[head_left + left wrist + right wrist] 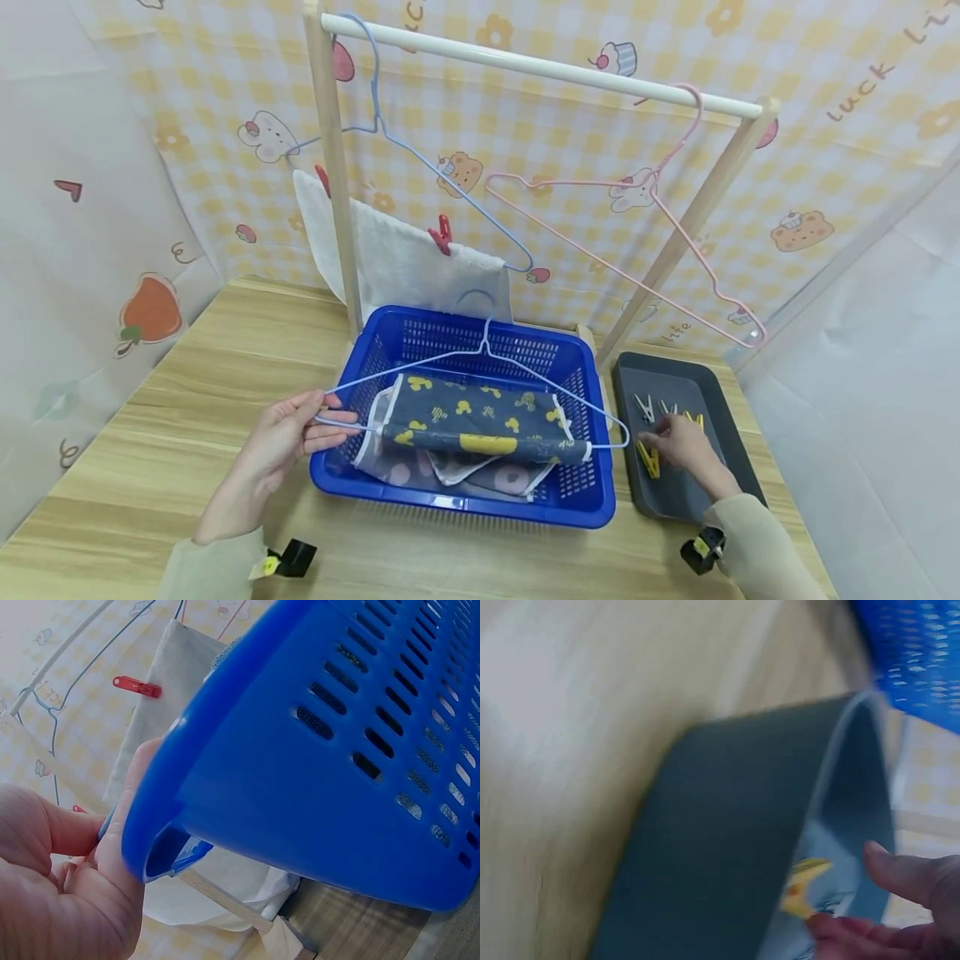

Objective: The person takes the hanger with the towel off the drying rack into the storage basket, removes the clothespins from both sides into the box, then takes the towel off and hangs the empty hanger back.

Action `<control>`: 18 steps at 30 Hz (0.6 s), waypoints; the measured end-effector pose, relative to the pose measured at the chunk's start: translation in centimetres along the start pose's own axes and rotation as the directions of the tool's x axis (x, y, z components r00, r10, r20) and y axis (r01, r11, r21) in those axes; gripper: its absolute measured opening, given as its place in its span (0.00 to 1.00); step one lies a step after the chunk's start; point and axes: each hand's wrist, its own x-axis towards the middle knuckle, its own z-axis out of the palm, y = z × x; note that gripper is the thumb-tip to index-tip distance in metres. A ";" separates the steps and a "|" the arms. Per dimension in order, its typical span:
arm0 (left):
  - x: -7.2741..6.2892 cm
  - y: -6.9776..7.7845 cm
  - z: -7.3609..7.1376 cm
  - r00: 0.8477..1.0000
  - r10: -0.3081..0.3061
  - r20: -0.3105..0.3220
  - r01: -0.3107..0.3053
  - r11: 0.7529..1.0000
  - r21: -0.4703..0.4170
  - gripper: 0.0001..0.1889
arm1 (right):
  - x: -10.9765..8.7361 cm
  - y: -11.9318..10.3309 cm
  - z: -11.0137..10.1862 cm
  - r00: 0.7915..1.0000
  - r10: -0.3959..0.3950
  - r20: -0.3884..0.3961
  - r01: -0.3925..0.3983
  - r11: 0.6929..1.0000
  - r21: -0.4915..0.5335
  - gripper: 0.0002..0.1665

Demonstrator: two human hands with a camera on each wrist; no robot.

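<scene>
My left hand point(288, 433) pinches the left end of a light blue hanger point(420, 364), held over a blue basket point(600, 521). Over the hanger's lower bar hangs a dark grey cloth point(442, 408) with yellow mouse-head prints and white edging. In the left wrist view, thumb and fingers close on the hanger end beside the basket rim point(187, 742). My right hand point(686, 450) reaches into a dark grey tray point(660, 500). Its fingertips touch a yellow clothespin point(799, 889), while the thumb stands apart from it. Other clothespins point(643, 407) lie close by in the tray.
Behind the basket stands a wooden rack with a white rail point(525, 62). On it hang a pink hanger point(600, 258) and a blue hanger point(450, 179) with a white towel point(397, 258) held by red clothespins point(442, 236). More cloths point(405, 473) lie in the basket.
</scene>
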 end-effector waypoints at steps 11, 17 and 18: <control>-0.1 0.0 0.2 0.997 0.054 0.054 -0.051 0.997 -0.050 0.14 | -6.1 -6.5 -0.7 0.926 -0.137 -0.352 0.242 0.930 0.276 0.15; -0.1 -0.1 0.5 0.992 0.096 0.083 -0.089 0.992 -0.087 0.14 | -7.1 -9.1 0.1 0.934 -0.186 -0.306 0.293 0.887 0.357 0.05; -0.1 -0.1 0.6 0.992 0.099 0.081 -0.092 0.992 -0.089 0.15 | -7.1 -9.4 0.3 0.929 -0.197 -0.314 0.308 0.881 0.360 0.05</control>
